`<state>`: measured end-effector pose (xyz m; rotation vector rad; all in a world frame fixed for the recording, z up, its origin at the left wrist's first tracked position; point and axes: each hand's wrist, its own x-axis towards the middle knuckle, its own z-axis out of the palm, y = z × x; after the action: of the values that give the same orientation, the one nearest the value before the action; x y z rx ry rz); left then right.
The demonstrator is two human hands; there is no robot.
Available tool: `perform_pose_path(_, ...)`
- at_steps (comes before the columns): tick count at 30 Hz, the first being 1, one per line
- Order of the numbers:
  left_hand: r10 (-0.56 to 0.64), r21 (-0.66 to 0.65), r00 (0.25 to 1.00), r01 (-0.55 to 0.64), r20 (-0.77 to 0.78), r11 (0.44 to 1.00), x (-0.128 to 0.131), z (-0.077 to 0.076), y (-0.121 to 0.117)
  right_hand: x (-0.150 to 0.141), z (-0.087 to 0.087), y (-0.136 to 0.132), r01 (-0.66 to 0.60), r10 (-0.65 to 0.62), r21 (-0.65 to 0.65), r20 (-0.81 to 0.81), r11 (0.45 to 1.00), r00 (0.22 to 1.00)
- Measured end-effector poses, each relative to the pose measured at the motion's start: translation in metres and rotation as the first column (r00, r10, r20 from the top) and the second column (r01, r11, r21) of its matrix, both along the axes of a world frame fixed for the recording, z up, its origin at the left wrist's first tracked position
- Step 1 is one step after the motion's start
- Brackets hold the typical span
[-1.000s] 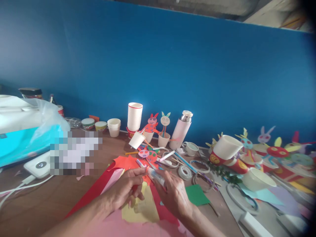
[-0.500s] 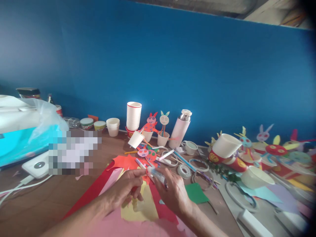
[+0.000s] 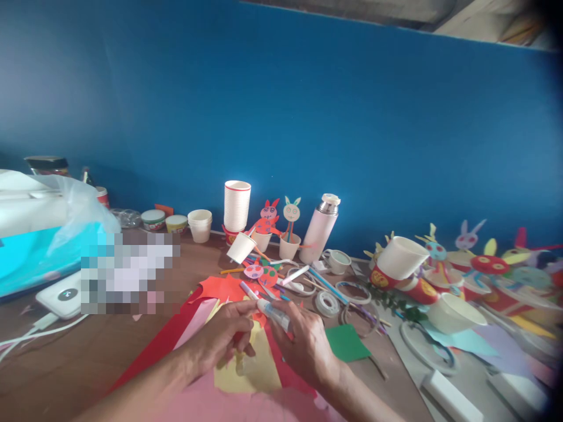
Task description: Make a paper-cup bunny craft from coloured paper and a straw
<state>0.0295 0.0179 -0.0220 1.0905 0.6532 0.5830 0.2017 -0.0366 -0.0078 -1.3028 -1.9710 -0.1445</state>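
My right hand is closed round a small clear glue tube, its tip pointing left toward my left hand. My left hand is curled in a pinch next to the tube's tip, holding something small and red that I cannot make out. Both hands hover low over a yellow paper piece lying on red paper sheets and a pink sheet on the brown table.
A green paper square, tape rolls, pens and straws lie just beyond my hands. Behind stand a stack of paper cups, paper bunny figures in cups, a pink flask. More cup crafts fill the right. A power bank and cable lie left.
The hands and glue tube hold almost the same pose; the view has shifted slightly, so everything sits a little lower-left in the picture.
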Motion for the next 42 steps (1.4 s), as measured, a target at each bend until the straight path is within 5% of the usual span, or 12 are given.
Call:
perform_pose_path(21,0.059,-0.142,0.993,-0.043,0.106,0.989,-0.0001,-0.0038,0.0017,-0.0011,-0.0031,-0.001,-0.001,0.004,-0.03,0.11,1.0,0.994)
perform_pose_path(31,0.097,-0.151,0.993,-0.085,0.073,0.985,0.0004,0.0055,0.0022,0.0003,-0.0015,-0.0009,0.002,0.0,-0.016,0.138,1.0,0.99)
perform_pose_path(42,0.093,-0.127,0.991,-0.08,0.098,0.989,-0.0005,-0.0011,0.0044,0.003,0.0003,0.0012,0.032,-0.032,0.004,0.138,0.999,0.99)
